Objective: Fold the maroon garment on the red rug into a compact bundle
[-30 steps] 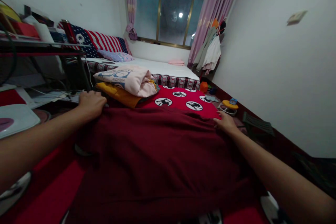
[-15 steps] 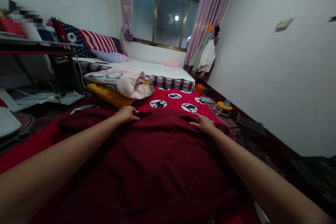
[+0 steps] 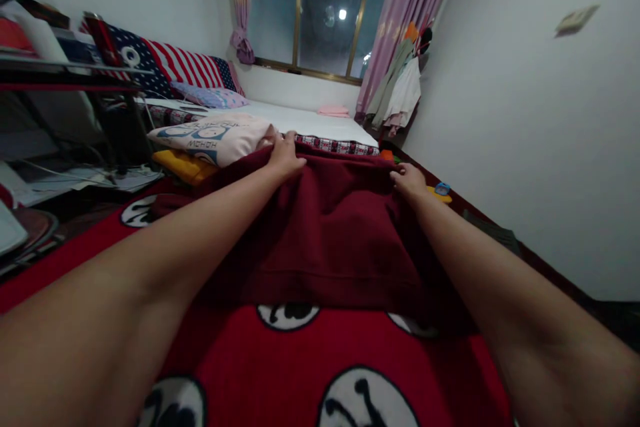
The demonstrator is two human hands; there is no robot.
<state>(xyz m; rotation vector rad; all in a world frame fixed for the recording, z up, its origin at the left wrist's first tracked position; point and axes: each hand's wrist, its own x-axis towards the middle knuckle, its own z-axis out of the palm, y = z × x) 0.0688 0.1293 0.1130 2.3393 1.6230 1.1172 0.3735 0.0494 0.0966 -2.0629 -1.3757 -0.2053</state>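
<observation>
A dark maroon garment (image 3: 330, 233) lies on a red blanket with black-and-white round prints (image 3: 280, 373). My left hand (image 3: 284, 155) is closed on the garment's far left edge and lifts it. My right hand (image 3: 410, 181) is closed on the far right edge at the same height. The cloth hangs between both hands, folded back away from me. Just beyond my left hand sits a stack of folded clothes, pale pink on top (image 3: 220, 137) and yellow beneath (image 3: 183, 165).
A bed with a white sheet (image 3: 310, 125) and a flag-pattern pillow (image 3: 170, 67) stands under the window. A dark table with clutter (image 3: 65, 80) is at left. Clothes hang (image 3: 400, 97) by the pink curtain. Small toys (image 3: 440, 192) lie by the right wall.
Both hands gripped the garment's near edge, raised it and carried it away from me, which uncovered the printed blanket in front. The hands now sit closer together and higher.
</observation>
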